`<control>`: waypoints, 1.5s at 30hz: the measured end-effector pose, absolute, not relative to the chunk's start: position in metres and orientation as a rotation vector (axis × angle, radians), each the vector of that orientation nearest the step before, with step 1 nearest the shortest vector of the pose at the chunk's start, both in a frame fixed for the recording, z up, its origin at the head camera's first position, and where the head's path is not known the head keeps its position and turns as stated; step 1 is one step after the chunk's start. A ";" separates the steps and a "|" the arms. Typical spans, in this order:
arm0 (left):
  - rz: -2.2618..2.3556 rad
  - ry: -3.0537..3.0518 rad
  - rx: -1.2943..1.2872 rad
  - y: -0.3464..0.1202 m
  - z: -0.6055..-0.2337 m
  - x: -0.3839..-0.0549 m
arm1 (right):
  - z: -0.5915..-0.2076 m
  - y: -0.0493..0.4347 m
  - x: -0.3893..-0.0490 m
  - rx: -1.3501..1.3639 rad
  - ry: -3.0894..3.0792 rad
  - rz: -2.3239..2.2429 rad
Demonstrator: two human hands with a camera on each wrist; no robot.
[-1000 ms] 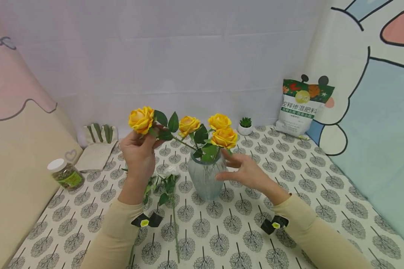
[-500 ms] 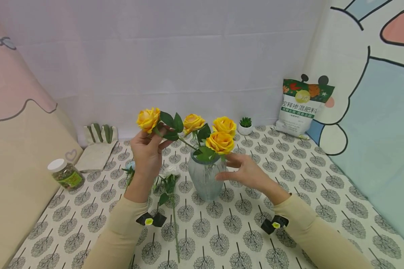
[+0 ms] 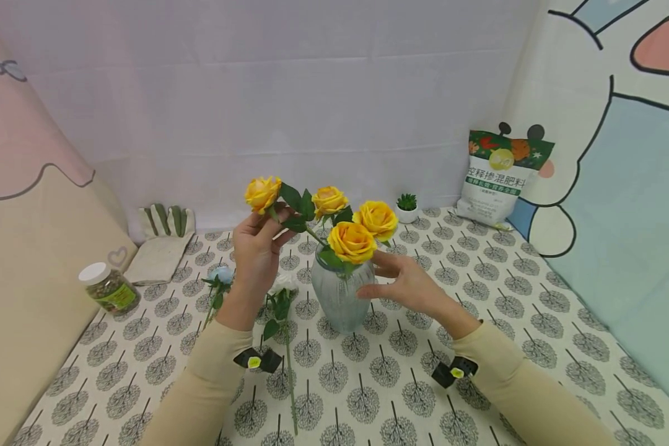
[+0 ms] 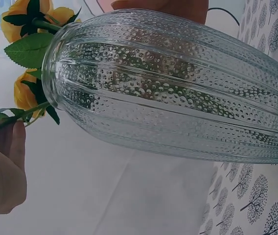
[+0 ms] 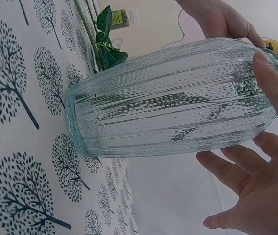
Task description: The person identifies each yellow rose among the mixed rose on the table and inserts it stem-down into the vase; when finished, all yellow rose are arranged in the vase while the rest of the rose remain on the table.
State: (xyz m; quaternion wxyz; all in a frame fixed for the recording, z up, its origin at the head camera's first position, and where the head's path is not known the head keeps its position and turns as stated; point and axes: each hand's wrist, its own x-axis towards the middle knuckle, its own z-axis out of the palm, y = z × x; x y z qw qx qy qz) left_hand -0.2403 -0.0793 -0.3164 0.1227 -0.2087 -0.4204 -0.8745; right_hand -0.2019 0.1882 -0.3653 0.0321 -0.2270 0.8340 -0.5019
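Observation:
A ribbed, dimpled glass vase (image 3: pixel 341 297) stands upright with yellow roses in its mouth. My left hand (image 3: pixel 258 244) pinches the stem of the leftmost yellow rose (image 3: pixel 262 194) just below its bloom. That stem slants down into the vase; the pinch also shows in the left wrist view. My right hand (image 3: pixel 412 285) holds the vase's upper right side, thumb in front and fingers behind, as the right wrist view shows. The other blooms are a back rose (image 3: pixel 329 201), a right rose (image 3: pixel 376 220) and a front rose (image 3: pixel 352 242) leaning over the rim.
A white flower (image 3: pixel 283 284) and a blue flower (image 3: pixel 221 275) lie on the patterned tablecloth left of the vase. Further left are a white-lidded jar (image 3: pixel 109 288) and gloves (image 3: pixel 164 241). Behind stand a small potted succulent (image 3: pixel 406 208) and a fertilizer bag (image 3: pixel 502 179).
My left hand has moved right with its rose toward the vase. The front rose has swung left and down, while the right rose has shifted right and lower. My right hand stays put.

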 end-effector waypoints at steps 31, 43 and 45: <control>-2.340 -1.725 -0.746 -0.065 -0.330 -0.243 | -0.364 0.187 -0.200 -0.655 2.560 -1.558; -2.296 -1.873 -0.686 -0.064 -0.338 -0.244 | -0.363 0.187 -0.201 -0.640 2.582 -1.532; -2.293 -1.891 -0.687 -0.065 -0.339 -0.245 | -0.363 0.187 -0.200 -0.632 2.581 -1.533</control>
